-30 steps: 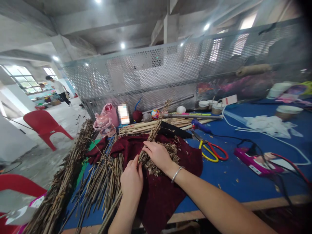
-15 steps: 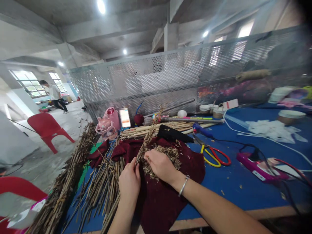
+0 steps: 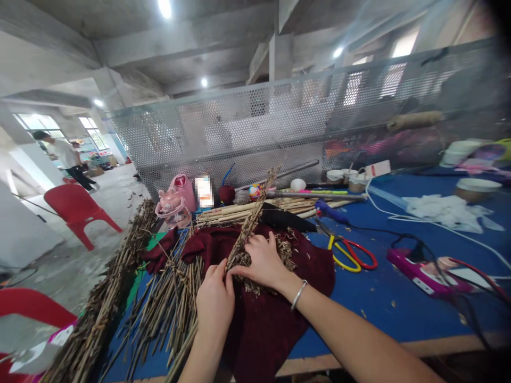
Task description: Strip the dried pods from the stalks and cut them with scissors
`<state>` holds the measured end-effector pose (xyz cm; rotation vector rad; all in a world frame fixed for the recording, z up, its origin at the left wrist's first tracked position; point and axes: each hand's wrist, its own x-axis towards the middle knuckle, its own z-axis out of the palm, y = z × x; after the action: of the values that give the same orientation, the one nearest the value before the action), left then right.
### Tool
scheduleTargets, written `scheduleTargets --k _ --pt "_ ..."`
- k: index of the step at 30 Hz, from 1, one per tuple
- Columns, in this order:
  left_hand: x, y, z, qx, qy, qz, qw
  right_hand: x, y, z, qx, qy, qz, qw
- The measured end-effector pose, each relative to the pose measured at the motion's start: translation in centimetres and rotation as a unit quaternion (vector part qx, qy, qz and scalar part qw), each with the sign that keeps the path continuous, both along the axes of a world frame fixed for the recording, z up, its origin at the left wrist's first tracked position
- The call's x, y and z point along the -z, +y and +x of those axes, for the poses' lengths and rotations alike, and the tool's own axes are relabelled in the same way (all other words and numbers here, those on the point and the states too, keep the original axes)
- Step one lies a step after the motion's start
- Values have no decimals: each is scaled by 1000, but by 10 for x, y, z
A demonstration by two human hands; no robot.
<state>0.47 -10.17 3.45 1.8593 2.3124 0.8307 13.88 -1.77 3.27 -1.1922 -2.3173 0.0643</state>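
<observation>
Cool white light comes from glaring ceiling lamps (image 3: 164,7) and washed-out windows (image 3: 95,133), leaving the concrete ceiling (image 3: 215,26) grey and dim, while the right side is hazy and smeared, black fills the upper right corner, and wide-angle distortion stretches the outer edges.

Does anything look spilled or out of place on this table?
Slightly. A few stray flakes lie on the blue table to the right of the dark red cloth, apart from the heap of dried bits on it, so they look scattered. The cloth also hangs over the front edge. Nothing looks plainly damaged.
</observation>
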Motion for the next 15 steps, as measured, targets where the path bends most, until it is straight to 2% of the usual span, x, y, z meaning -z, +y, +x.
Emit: scheduleTargets --k 7,15 --pt "0 3 -4 3 -28 -20 999 1 1 -4 -20 42 -73 996" --pt "-3 4 -3 -11 -27 -31 999 -7 -6 4 -45 22 -82 995"
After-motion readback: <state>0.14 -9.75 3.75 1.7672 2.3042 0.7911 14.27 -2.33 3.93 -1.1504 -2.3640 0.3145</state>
